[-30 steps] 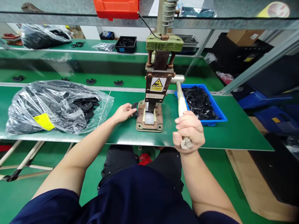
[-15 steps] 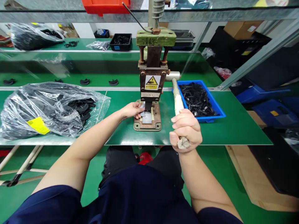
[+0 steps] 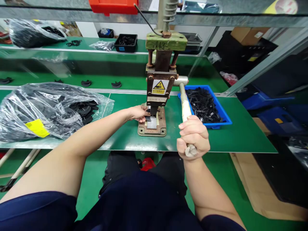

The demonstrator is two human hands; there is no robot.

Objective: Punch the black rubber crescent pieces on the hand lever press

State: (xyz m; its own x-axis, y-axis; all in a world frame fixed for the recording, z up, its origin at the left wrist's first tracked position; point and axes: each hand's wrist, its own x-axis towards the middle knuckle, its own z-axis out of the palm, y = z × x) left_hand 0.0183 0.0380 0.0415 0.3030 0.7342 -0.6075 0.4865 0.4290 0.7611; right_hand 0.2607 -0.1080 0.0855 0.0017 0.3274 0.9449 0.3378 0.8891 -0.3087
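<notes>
A hand press [image 3: 158, 86] with a green top block and a warning sticker stands on the green table. At its base, my left hand [image 3: 140, 113] pinches a small black part [image 3: 148, 118] beside the press tip, over a metal plate [image 3: 152, 124]. My right hand [image 3: 193, 136] is wrapped around the taped lever [image 3: 185, 106] on the right side of the press. The far end of the black part is partly hidden by the press tip and my fingers.
A blue tray [image 3: 227, 119] of black pieces sits right of the lever. On the left lies a clear bag [image 3: 48, 109] of black curved parts. Behind, loose curved parts [image 3: 116, 84] rest on a green strip. A metal shelf beam [image 3: 120, 19] crosses above.
The view has shifted slightly. The part in my left hand now looks dark instead of pale grey and is tilted differently. My right hand still grips the lever.
</notes>
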